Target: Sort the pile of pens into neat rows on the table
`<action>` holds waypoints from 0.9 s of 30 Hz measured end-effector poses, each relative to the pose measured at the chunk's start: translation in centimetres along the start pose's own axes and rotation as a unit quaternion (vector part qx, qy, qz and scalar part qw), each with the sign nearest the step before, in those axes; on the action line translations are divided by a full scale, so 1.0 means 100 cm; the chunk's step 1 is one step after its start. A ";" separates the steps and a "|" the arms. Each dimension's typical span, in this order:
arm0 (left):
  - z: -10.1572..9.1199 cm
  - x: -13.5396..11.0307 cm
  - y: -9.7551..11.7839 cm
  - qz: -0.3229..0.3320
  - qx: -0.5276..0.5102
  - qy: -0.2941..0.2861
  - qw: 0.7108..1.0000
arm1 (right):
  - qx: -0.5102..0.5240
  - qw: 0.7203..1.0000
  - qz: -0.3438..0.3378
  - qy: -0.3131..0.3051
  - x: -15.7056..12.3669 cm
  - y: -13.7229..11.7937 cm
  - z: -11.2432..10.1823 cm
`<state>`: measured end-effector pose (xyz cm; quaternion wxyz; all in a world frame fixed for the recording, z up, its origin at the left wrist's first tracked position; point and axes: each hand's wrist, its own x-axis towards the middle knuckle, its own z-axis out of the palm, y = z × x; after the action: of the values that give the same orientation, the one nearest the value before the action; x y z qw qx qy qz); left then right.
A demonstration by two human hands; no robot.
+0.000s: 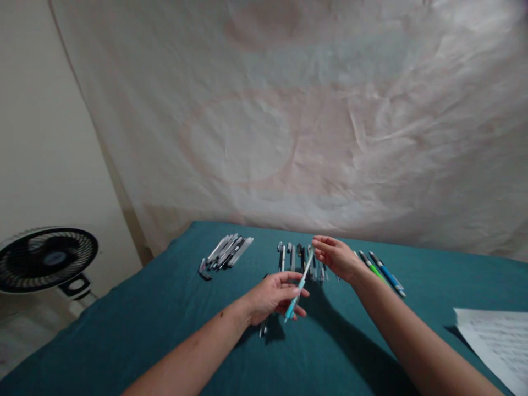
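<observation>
Two bare hands are holding a slim turquoise pen (302, 283) above a table covered with dark green cloth (165, 324). The pen is slanting, its upper end leaning away and to the right, its brighter end pointing down toward the wearer. The left hand (268, 297) is gripping the lower part between thumb and forefinger; the pen is crossing in front of its other fingers, which are spreading loosely behind, and the lower tip is poking out below the thumb. The right hand (336, 259) is pinching the upper end, its fingertips closing narrowly there.

Just beyond the hands, a row of pens (293, 257) is lying on the cloth. Farther left, a pile of pens (229, 252) is resting. Beside the right forearm, a green pen (376, 271) and a blue pen (386, 273) are lying. Printed paper (495, 341) is spreading at the near right; a black fan (49, 259) is standing at left.
</observation>
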<state>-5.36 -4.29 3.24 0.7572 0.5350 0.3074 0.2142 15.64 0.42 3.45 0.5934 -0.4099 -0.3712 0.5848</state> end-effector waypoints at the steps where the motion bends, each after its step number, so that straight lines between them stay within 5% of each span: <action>1: 0.000 0.000 0.000 -0.001 -0.002 0.003 1.000 | -0.004 1.000 0.004 -0.006 -0.001 0.001 0.002; 8: 0.002 0.005 -0.004 -0.011 0.018 0.065 0.998 | -0.009 0.998 0.010 -0.054 -0.009 0.003 0.011; 13: 0.002 0.004 -0.005 -0.027 0.032 0.039 0.998 | -0.008 0.998 0.011 -0.063 -0.008 0.002 0.010; 23: -0.001 0.006 -0.008 -0.010 0.052 0.050 0.997 | 0.038 0.994 -0.041 0.097 0.012 0.003 -0.015; 27: -0.006 0.003 0.005 0.016 0.043 0.073 0.996 | -0.027 0.998 -0.039 0.051 0.005 0.010 -0.005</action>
<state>-5.57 -3.53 3.50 0.7056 0.5547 0.3621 0.2516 15.70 0.89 2.28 0.6228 -0.4399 -0.3718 0.5295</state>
